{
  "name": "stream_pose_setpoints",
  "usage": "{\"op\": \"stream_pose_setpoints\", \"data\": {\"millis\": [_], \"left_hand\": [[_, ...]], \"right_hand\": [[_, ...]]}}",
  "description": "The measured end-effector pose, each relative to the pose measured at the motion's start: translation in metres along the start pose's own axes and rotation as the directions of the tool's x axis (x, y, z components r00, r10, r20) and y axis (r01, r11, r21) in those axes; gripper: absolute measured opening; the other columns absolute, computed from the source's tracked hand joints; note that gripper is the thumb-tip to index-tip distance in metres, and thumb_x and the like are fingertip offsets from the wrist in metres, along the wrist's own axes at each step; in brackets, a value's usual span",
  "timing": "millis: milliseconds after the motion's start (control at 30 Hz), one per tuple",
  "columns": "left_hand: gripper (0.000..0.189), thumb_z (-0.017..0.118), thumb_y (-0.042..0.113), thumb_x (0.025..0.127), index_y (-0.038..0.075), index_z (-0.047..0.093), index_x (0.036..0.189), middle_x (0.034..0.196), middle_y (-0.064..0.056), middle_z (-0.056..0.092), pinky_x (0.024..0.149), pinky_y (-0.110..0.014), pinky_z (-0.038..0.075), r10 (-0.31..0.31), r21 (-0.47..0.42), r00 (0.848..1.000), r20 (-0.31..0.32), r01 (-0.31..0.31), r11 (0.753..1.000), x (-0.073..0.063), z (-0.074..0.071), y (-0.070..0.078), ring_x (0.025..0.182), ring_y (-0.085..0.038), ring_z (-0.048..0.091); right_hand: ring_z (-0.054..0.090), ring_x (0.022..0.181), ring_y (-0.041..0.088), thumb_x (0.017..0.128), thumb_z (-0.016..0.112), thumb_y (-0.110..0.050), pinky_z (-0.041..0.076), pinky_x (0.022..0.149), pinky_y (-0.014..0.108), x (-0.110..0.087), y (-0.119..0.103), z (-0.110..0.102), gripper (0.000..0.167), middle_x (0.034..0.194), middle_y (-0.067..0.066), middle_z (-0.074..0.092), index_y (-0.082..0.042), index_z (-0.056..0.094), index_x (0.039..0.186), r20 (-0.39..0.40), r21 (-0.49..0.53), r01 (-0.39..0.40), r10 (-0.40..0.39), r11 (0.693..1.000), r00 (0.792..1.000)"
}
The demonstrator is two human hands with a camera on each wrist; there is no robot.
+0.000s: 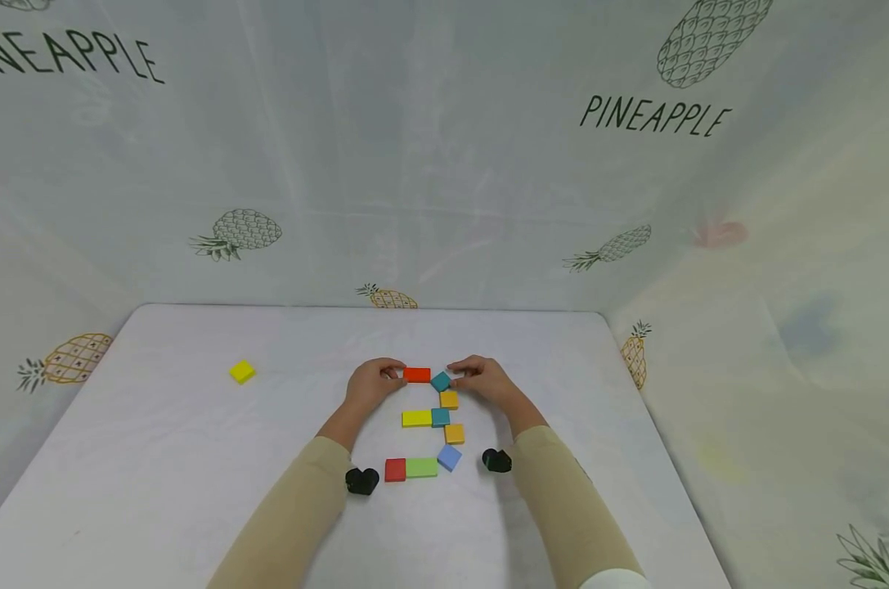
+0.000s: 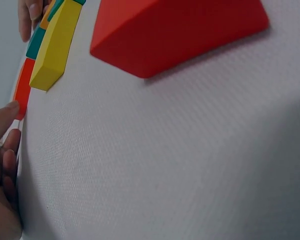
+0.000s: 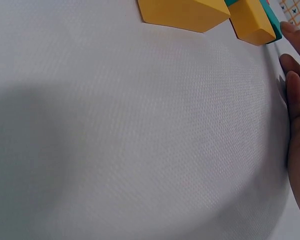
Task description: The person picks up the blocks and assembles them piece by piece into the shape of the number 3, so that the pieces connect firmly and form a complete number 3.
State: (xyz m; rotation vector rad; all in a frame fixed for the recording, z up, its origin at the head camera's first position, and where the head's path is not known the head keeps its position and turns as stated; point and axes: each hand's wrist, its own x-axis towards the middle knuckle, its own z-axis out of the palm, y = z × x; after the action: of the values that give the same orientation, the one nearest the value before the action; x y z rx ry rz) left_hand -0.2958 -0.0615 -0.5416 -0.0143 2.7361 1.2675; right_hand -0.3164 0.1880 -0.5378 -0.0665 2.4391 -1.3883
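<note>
In the head view my left hand (image 1: 371,383) is at the left end of an orange-red block (image 1: 417,375); a fingertip touches that end in the left wrist view. My right hand (image 1: 486,379) is beside a tilted teal block (image 1: 441,381), with a fingertip at or very near its edge. Below the teal block come an orange block (image 1: 449,400), a second teal block (image 1: 440,418) with a yellow block (image 1: 417,419) to its left, and another orange block (image 1: 455,433). The lower row holds a tilted blue block (image 1: 449,457), a green block (image 1: 421,467) and a red block (image 1: 395,469).
A lone yellow block (image 1: 242,371) lies at the far left of the white table (image 1: 157,458). Black heart-shaped pieces (image 1: 361,481) show beside both sleeves. A pineapple-print curtain (image 1: 444,164) rises behind the table's back edge.
</note>
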Motion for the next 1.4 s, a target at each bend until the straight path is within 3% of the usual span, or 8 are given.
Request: {"op": "stream_pose_setpoints", "data": {"millis": [367,633,767,1067,1400], "left_hand": [[0.031,0.076,0.022,0.086,0.014,0.071,0.115,0.084,0.0,0.058,0.068,-0.03,0.042,-0.002,0.007,1.0,-0.002,0.002,1.0,0.001,-0.003,0.0,0.077,-0.019,0.051],[0.041,0.078,0.021,0.084,0.013,0.066,0.122,0.093,-0.001,0.062,0.074,-0.03,0.048,0.025,-0.114,1.0,0.001,-0.025,0.993,-0.003,-0.012,-0.013,0.084,-0.019,0.054],[0.04,0.078,0.021,0.084,0.013,0.066,0.122,0.096,-0.001,0.063,0.078,-0.032,0.049,0.05,-0.103,0.998,-0.023,-0.052,0.993,-0.011,-0.03,-0.021,0.087,-0.02,0.055],[0.043,0.074,0.019,0.087,0.008,0.062,0.127,0.105,-0.008,0.063,0.083,-0.04,0.047,0.079,-0.046,0.996,-0.045,-0.081,0.996,-0.031,-0.088,-0.035,0.096,-0.025,0.055],[0.045,0.073,0.019,0.089,0.004,0.059,0.129,0.107,-0.012,0.063,0.081,-0.04,0.046,0.074,0.008,0.994,-0.086,-0.074,0.997,-0.042,-0.128,-0.076,0.096,-0.027,0.056]], "right_hand": [[0.051,0.089,0.021,0.083,0.08,-0.02,0.042,0.078,0.032,0.001,-0.003,0.0,0.028,0.1,-0.001,0.062,-0.024,0.076,0.11,-0.002,-0.007,0.011,-0.011,1.0,1.0],[0.051,0.089,0.021,0.083,0.079,-0.024,0.042,0.08,0.033,0.003,-0.002,0.001,0.028,0.097,0.0,0.061,-0.025,0.075,0.111,0.01,-0.035,-0.001,0.002,0.999,1.0],[0.05,0.09,0.021,0.083,0.079,-0.023,0.042,0.08,0.033,0.002,-0.002,0.003,0.029,0.097,0.001,0.061,-0.024,0.075,0.111,0.01,-0.028,-0.004,0.004,1.0,1.0],[0.05,0.088,0.021,0.083,0.08,-0.025,0.041,0.076,0.032,0.002,0.001,0.0,0.029,0.094,0.002,0.06,-0.025,0.075,0.111,-0.003,-0.02,0.0,0.0,1.0,1.0],[0.049,0.085,0.02,0.085,0.077,-0.019,0.039,0.075,0.032,-0.004,0.0,0.002,0.029,0.092,0.003,0.06,-0.019,0.074,0.113,-0.012,-0.005,0.021,-0.021,1.0,1.0]]}}
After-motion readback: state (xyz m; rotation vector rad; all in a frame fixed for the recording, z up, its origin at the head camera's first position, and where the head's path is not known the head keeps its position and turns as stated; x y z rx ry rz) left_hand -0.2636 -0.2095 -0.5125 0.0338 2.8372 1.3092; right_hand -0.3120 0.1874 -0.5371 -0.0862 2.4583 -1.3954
